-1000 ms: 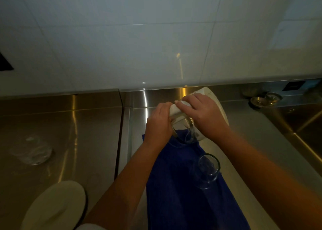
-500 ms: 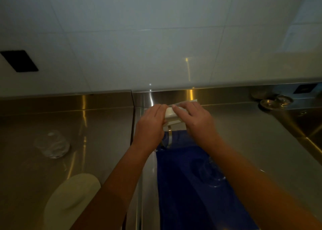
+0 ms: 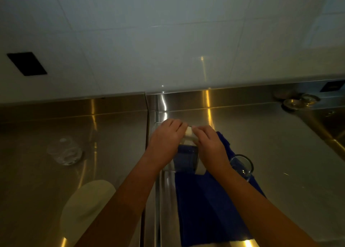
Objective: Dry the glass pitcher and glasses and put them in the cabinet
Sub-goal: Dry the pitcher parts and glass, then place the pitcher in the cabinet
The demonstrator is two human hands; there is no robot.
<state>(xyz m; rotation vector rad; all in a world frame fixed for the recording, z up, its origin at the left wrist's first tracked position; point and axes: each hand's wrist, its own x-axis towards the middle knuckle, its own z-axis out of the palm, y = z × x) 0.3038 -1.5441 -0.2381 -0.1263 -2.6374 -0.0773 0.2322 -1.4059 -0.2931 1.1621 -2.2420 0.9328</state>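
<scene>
Ideally, the cloth [image 3: 188,133] being pinched by the left hand [image 3: 165,140] and right hand [image 3: 209,146] is being twisted slowly round the glass [image 3: 185,159] beneath them.

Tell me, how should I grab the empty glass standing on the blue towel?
Wrap a hand round its curved side wall, below the rim, coming from the right. The glass seems to stand mouth up on the blue towel, and the person's right forearm crosses close on its left, so the right side is open.
</scene>
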